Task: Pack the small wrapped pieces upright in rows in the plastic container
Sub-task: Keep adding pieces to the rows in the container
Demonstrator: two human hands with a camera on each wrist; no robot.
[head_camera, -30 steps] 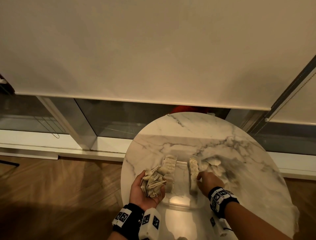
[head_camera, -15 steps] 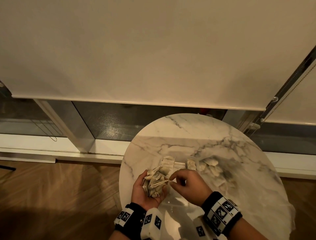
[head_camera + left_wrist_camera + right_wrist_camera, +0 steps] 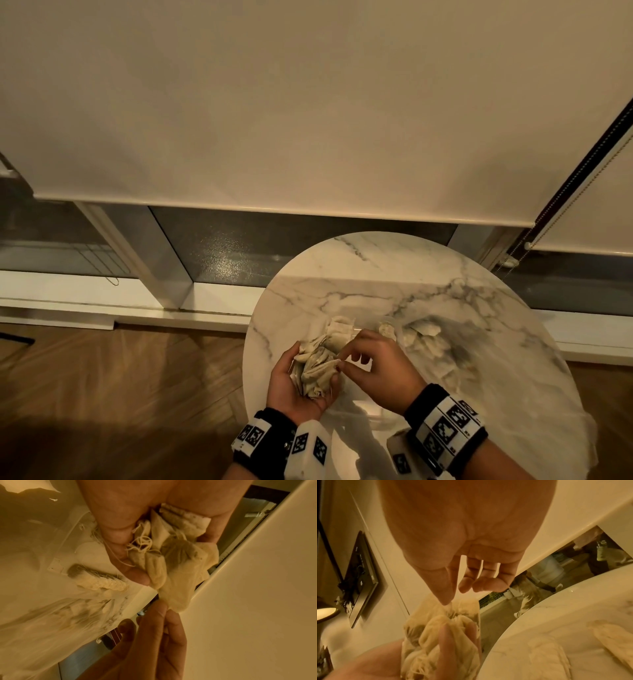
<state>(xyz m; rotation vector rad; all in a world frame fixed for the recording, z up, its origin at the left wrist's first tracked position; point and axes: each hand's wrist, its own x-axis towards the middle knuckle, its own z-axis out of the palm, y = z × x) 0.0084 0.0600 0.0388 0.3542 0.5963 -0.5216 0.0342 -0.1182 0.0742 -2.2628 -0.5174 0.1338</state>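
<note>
A grip is closed on the corner of one wrapped piece by the thumb and forefinger of the right hand, while the left hand is cupped palm-up around a loose bundle of wrapped pieces, its fingers curled about them. A change is to be noted against a second ago: the right hand, then laid at the right-hand row inside the plastic container, has been brought across to the bundle, so one placement appears finished and the next piece is being drawn out. Places are given from the container, which stands on the round marble worktop and is largely hidden beneath both hands. The bundle is held just to its left and above it. A heap of unpacked pieces lies on the worktop just to its right. Within it, a left row and a right row of upright pieces are seen at its far end, and the middle seems unfilled, though this is mostly covered. The task is judged to be well short of done. Tangled threads are seen among the held pieces, so a snag may be met as the pinched one is pulled free.
</note>
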